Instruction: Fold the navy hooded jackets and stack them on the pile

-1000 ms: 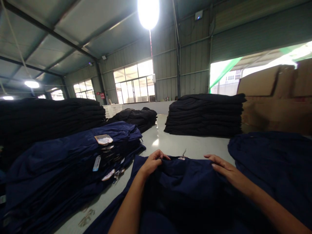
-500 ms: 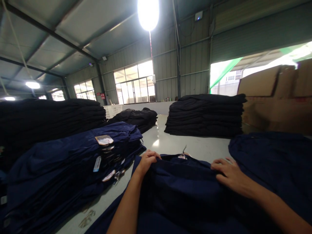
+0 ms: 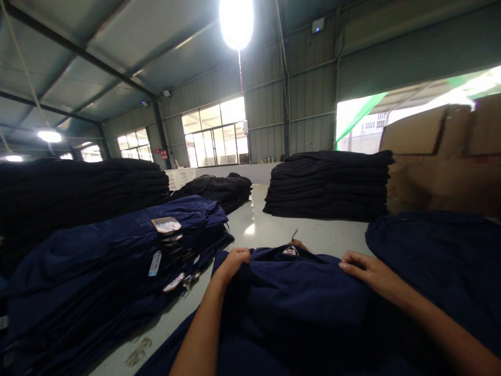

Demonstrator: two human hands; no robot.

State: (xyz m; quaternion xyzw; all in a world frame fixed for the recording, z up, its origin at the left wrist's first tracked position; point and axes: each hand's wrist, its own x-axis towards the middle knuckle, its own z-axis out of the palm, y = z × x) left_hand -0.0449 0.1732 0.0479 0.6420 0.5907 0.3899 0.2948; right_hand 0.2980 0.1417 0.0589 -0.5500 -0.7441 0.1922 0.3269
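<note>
head view: both hands grip navy garment edges, bare table beyond.

No legible text found. Hang tags on the left navy stack, the neck label of the near garment and a red sign on the far wall all carry print too small to read

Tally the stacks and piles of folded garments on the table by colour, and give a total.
Black stacks: 3
Navy stacks: 2
Navy garment under the hands: 1
Total: 6
</note>
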